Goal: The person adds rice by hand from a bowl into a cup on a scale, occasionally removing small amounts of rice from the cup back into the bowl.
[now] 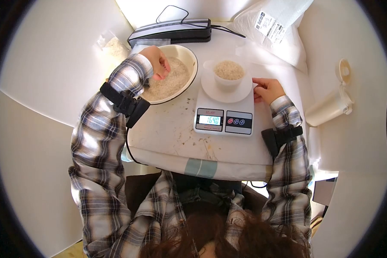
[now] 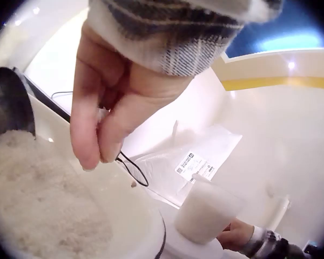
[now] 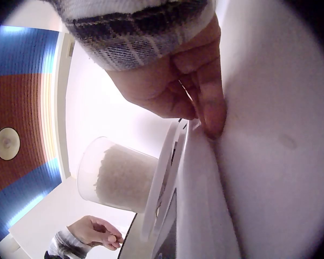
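Ok so the desk (image 1: 167,124) was kinda crowded, and my first worry was the basin (image 1: 192,71): the left sleeve (image 1: 131,75) reached over its left rim, so a careless forearm or the strap cable (image 1: 128,146) snagging could've tipped rice (image 1: 172,84) everywhere. The scale (image 1: 206,103) sat just right of it, display lit, cup (image 1: 226,81) of rice up on its round plate (image 1: 210,92). Right hand (image 1: 268,90) was at the scale's right edge, fingers bent; couldn't tell if it gripped or just touched, but leaning there would've skewed the reading imo, and a bump might've slid the cup. Left hand (image 1: 157,62) hung over the basin, fingertips pinched on what looked like a few grains; a sloppy pinch could've dropped those in the gap before the cup.

Other clutter: big see-through bag (image 1: 284,47) behind the scale, sealer-looking machine (image 1: 172,31) behind the basin, beige container (image 1: 329,109) on the right, lid up. Something black (image 2: 8,102) sat in the rice, in the fingers' way. Crumbs (image 1: 209,148) dotted the front.
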A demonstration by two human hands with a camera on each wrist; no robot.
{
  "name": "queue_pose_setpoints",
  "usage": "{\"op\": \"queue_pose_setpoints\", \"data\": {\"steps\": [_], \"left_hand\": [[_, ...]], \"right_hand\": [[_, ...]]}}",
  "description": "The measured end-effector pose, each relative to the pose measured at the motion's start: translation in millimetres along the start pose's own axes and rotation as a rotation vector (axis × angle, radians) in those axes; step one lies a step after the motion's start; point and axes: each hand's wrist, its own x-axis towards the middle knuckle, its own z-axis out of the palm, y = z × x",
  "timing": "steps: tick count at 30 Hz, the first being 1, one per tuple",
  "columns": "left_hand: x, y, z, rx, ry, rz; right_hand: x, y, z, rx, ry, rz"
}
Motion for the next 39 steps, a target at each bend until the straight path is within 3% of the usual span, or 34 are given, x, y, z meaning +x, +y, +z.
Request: {"op": "queue_pose_setpoints", "data": {"steps": [8,11,16,21,26,33,35,39], "left_hand": [[-5,70,-1,0.059,-0.112,0.134],[-7,108,9,0.111,-0.122,0.255],[1,143,36,0.162,-0.149,0.300],[10,145,55,0.267,-0.114,0.323],[10,142,56,0.412,0.035,0.494],[13,136,66,0.484,0.181,0.560],[13,133,68,0.530,0.194,0.692],[14,131,72,0.575,0.230,0.756]], "right_hand": [[3,3,-1,0.006,0.000,-0.023],[1,1,-1,0.005,0.017,-0.023],[4,5,-3,-0.008,-0.034,0.000],[0,1,-3,-0.050,-0.017,-0.002],[-2,-4,-2,-0.078,-0.015,0.007],[1,-1,-2,-0.111,-0.010,-0.008],[1,0,-2,-0.113,-0.008,0.000],[1,3,0,-0.078,0.015,-0.018]]}}
